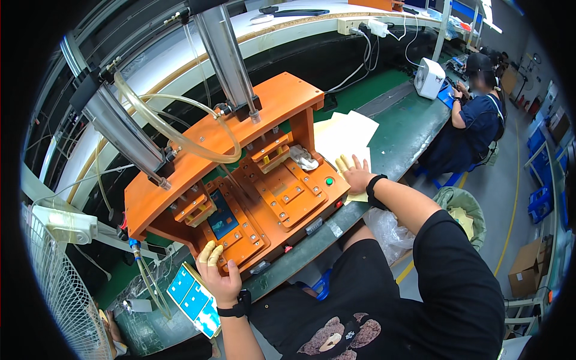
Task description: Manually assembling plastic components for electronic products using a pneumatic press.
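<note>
An orange two-station pneumatic press [285,95] stands on the bench in front of me. My left hand [217,277] rests at its front left corner, fingers stretched and holding nothing visible. Yellow finger cots cover some fingertips on both hands. A dark blue flat panel [222,217] lies in the left fixture, just beyond those fingers. My right hand [357,176] is spread beside the press's right side, over pale yellow sheets [351,135] and close to a green button [329,180]. Nothing shows in its grip. The right fixture [294,195] holds no panel that I can see.
Two steel cylinders [225,57] and a clear hose [144,111] rise above the press. Blue-and-white panels [195,300] lie at the bench's left. A white cloth [303,157] sits on the press. A fan guard [66,282] stands far left; a person [474,120] works at the right.
</note>
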